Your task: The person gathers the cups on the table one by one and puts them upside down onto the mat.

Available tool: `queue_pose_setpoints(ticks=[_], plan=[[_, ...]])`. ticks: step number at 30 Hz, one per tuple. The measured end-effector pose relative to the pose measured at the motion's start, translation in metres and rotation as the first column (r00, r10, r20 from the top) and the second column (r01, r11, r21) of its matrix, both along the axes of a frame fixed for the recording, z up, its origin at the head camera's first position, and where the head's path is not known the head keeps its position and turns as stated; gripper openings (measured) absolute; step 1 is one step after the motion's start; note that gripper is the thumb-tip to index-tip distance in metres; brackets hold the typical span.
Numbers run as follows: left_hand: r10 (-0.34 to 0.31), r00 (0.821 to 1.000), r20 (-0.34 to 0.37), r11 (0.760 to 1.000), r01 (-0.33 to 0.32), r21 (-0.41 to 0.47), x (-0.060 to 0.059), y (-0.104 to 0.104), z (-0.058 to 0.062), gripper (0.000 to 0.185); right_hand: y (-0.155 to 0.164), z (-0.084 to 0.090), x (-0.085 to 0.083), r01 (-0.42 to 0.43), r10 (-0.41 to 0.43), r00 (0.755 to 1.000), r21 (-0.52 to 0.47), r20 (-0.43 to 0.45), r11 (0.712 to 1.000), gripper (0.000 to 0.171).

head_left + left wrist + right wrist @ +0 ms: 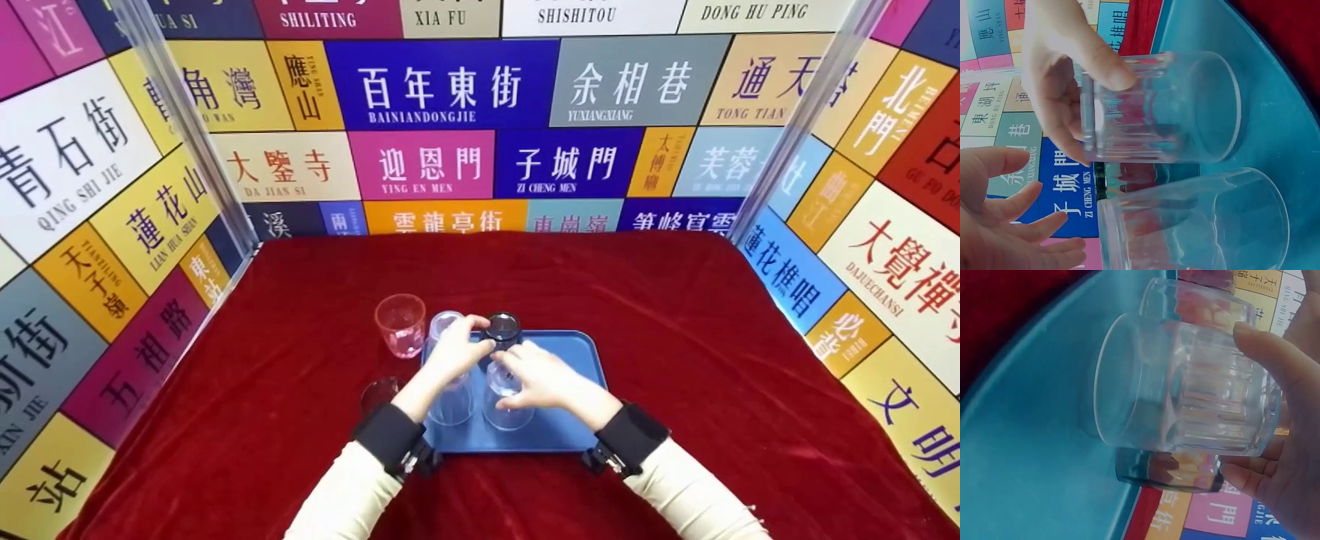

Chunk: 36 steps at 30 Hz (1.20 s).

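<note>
My right hand [551, 381] grips an upside-down clear plastic cup [1174, 112] near its base, the thumb along one side and the fingers around the other. The cup's wide rim faces down over the blue tray [559, 427]. My left hand [1022, 216] is apart from the cups, its fingers spread and loosely bent. Nearest to it, another clear cup [1202, 225] stands upside down on the tray. A dark grey cup [1168, 469] is just behind the held one. In the head view, a further clear cup [445, 322] is partly hidden by my left hand.
A pink transparent cup [402, 330] stands left of the tray on the dark red cloth [315, 315]. Another transparent cup [380, 391] is nearer, partly hidden behind the left forearm. Panels with printed place names [450, 82] surround the table on three sides.
</note>
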<state>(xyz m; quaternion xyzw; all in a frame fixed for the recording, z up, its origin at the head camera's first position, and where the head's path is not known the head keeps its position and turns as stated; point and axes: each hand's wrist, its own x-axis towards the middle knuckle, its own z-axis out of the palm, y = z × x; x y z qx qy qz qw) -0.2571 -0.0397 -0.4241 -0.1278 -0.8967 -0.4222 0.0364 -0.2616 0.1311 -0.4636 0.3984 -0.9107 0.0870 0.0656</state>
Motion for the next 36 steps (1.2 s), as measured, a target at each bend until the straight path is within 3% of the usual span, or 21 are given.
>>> queue_pose_setpoints(ticks=[4, 9, 13, 20, 24, 30, 36], plan=[[-0.007, 1.0, 0.006, 0.999, 0.008, -0.031, 0.001, -0.007, 0.002, 0.034, -0.003, -0.003, 0.001, 0.019, -0.019, 1.0, -0.001, -0.008, 1.0, 0.07], [0.005, 0.999, -0.035, 1.0, -0.006, -0.008, 0.002, -0.028, 0.004, 0.037, -0.007, -0.003, 0.002, 0.019, -0.019, 1.0, -0.048, 0.002, 0.999, 0.071], [0.056, 0.997, -0.06, 0.998, -0.058, -0.029, 0.004, -0.05, 0.006, 0.037, -0.008, -0.003, 0.002, 0.022, -0.022, 1.0, -0.057, 0.011, 0.998, 0.069], [0.147, 0.975, -0.168, 0.967, -0.178, -0.184, 0.003, -0.096, 0.006, 0.023, -0.006, -0.006, 0.0, 0.044, -0.044, 0.999, -0.071, 0.004, 0.997, 0.069], [0.171, 0.974, -0.145, 0.959, -0.198, -0.201, 0.01, -0.117, 0.005, 0.026, 0.0, -0.007, 0.005, 0.063, -0.064, 0.998, -0.103, -0.009, 0.993, 0.071], [0.116, 0.988, -0.105, 0.972, -0.135, -0.192, 0.026, -0.149, -0.015, 0.03, 0.029, 0.001, 0.004, 0.078, -0.083, 0.996, -0.215, -0.015, 0.974, 0.07], [0.076, 0.997, -0.027, 0.982, -0.08, -0.169, 0.048, -0.177, -0.042, 0.035, 0.096, -0.003, -0.006, 0.234, -0.244, 0.97, -0.301, 0.005, 0.924, 0.068]])
